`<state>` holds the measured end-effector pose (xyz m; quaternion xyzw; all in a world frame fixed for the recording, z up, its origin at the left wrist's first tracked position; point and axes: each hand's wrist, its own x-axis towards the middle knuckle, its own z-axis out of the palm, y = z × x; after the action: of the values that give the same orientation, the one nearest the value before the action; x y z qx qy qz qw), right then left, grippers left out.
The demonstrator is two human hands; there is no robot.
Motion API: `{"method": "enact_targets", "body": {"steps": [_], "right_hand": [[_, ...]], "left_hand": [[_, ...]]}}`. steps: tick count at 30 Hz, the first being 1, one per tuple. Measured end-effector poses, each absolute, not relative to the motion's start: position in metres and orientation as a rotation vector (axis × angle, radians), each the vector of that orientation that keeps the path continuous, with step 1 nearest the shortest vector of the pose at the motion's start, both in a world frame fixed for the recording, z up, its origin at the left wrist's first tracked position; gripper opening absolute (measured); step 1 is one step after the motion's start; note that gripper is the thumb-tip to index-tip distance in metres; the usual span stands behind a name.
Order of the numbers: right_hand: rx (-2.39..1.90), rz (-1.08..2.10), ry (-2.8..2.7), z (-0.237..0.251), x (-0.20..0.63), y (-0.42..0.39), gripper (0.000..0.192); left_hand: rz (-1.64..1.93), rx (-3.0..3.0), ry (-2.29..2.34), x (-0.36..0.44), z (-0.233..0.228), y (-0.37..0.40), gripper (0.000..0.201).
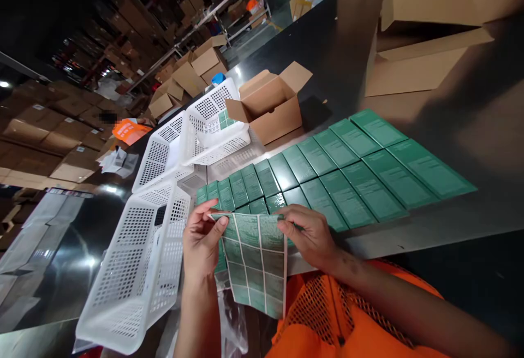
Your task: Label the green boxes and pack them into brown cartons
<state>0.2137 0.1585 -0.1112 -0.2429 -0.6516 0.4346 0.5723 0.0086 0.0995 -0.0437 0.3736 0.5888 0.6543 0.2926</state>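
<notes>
Green label sheet (254, 262): pinched at its top corners by left hand (201, 243) and right hand (308, 233), fingers pressed on its upper edge. Hangs below them, long axis roughly vertical, just in front of the green boxes (327, 167) on the tabletop (450, 129).

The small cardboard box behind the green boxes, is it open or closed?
Open. The cardboard box has its top flaps standing outward; what is inside cannot be told.

The single head-worn camera is looking forward and down, tilted sideways, sitting close above the fingers (216, 227) pinching a green label sheet (254, 262). Just beyond those fingertips it is taking in the steel worktable (429, 221), with warehouse shelving lying far behind.
</notes>
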Motion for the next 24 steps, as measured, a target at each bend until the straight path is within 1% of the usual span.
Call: {"method": "enact_targets", "body": {"steps": [1,3,4,6,7,8,13,15,21,22,24], "right_hand": [[-0.585,1.085,-1.494,-0.113,0.213,0.159,0.025],[-0.648,1.232,-1.391,-0.115,0.211,0.159,0.010],[-0.683,1.318,-1.322,-0.116,0.210,0.159,0.022],[-0.721,1.497,-1.170,-0.117,0.207,0.159,0.059],[-0.725,1.572,-1.106,-0.117,0.206,0.160,0.070],[-0.721,1.628,-1.060,-0.117,0.206,0.160,0.074],[-0.761,1.742,-0.981,-0.113,0.204,0.164,0.079],[-0.805,1.727,-1.036,-0.113,0.205,0.164,0.076],[-0.922,1.576,-1.457,-0.112,0.217,0.165,0.056],[-0.949,1.573,-1.518,-0.112,0.220,0.165,0.050],[-0.981,1.538,-1.612,-0.112,0.225,0.165,0.032]], "left_hand": [[1.752,0.983,1.570,0.009,-0.045,0.100,0.041],[1.763,0.962,1.575,0.009,-0.046,0.101,0.041],[1.763,0.956,1.576,0.009,-0.047,0.102,0.041],[1.754,0.948,1.580,0.009,-0.049,0.102,0.041],[1.751,0.947,1.581,0.010,-0.049,0.102,0.041],[1.749,0.944,1.580,0.010,-0.050,0.102,0.040],[1.752,0.925,1.568,0.011,-0.052,0.104,0.040],[1.760,0.929,1.567,0.010,-0.052,0.105,0.040],[1.737,0.965,1.605,0.007,-0.052,0.102,0.039],[1.725,0.957,1.624,0.007,-0.052,0.100,0.039],[1.677,0.916,1.678,0.006,-0.054,0.097,0.041]]}}
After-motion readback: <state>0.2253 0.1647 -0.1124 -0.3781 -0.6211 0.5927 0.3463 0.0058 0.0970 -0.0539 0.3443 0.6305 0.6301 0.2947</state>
